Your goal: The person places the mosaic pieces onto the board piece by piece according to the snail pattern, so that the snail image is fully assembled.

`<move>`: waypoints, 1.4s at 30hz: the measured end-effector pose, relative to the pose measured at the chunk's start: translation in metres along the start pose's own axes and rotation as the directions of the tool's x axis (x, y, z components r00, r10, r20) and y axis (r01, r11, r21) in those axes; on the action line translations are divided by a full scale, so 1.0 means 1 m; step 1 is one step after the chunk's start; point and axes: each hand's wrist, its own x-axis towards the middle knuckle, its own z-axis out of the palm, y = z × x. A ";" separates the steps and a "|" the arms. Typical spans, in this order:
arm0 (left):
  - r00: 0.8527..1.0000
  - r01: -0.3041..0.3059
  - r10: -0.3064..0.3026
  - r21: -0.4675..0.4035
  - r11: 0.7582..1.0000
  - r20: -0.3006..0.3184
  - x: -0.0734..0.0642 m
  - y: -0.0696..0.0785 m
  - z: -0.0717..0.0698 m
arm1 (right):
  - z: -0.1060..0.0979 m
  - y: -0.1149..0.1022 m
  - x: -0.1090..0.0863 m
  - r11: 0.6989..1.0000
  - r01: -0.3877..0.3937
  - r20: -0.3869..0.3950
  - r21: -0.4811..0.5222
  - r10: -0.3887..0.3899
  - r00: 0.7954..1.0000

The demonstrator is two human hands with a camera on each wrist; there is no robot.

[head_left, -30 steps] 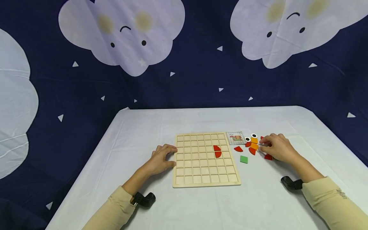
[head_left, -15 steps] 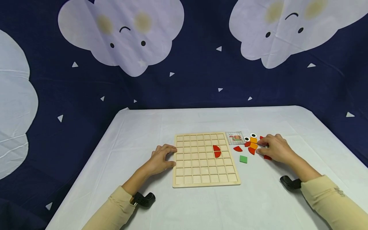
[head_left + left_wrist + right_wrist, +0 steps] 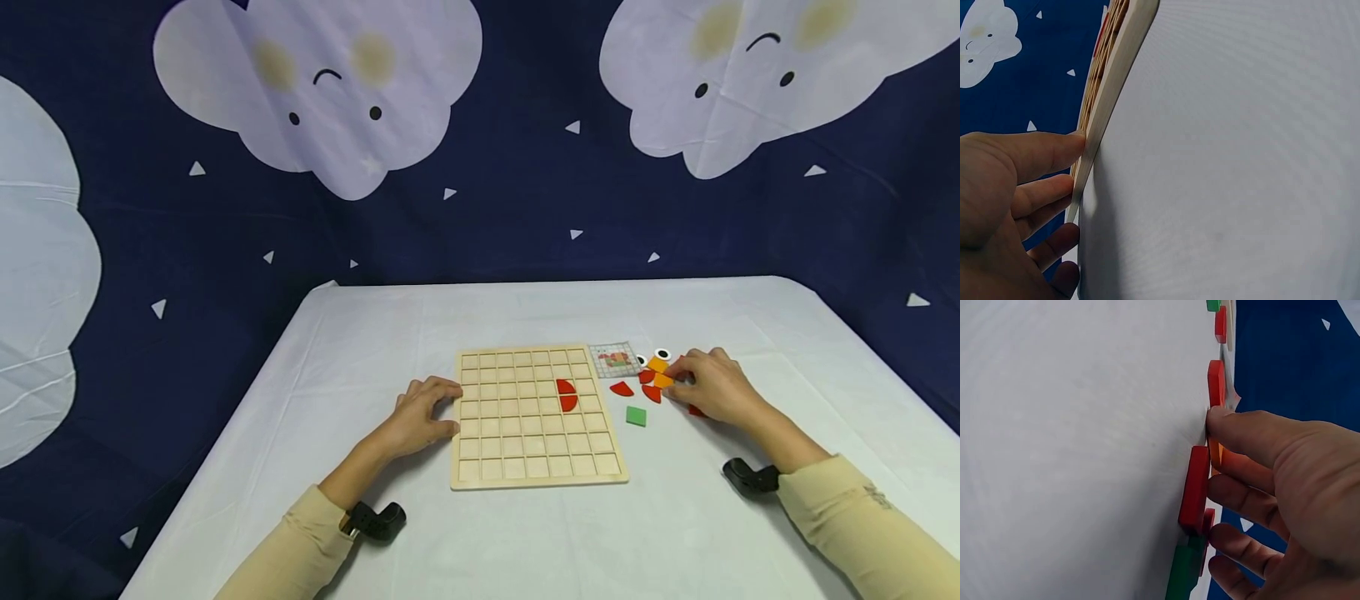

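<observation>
A square wooden grid board [image 3: 510, 429] lies on the white table. Two red quarter-circle pieces [image 3: 567, 402] sit in adjoining cells on its right side, forming a half circle. My left hand [image 3: 420, 417] touches the board's left edge with thumb and fingertips set apart along it; the left wrist view has the thumb [image 3: 1054, 150] against the wooden rim. To the right of the board, my right hand [image 3: 716, 387] pinches an orange piece [image 3: 663, 381] between thumb and fingers. Part of that piece is hidden by the thumb in the right wrist view.
A small picture card [image 3: 615, 360] lies at the board's upper right. Around the right hand are red pieces [image 3: 622, 389], white eye discs [image 3: 662, 354], another orange piece [image 3: 657, 365] and a green square [image 3: 636, 416]. Further green pieces [image 3: 1182, 569] show below the hand in the right wrist view.
My right hand has shifted left among the loose pieces, fingers closing on the orange piece. The orange and red pieces beside it have moved slightly. My left hand stays at the board edge.
</observation>
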 end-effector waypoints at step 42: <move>1.000 0.006 -0.006 -0.006 1.000 0.001 0.000 0.000 0.000 | 0.028 -0.136 0.050 0.946 0.289 0.065 0.147 -0.300 0.952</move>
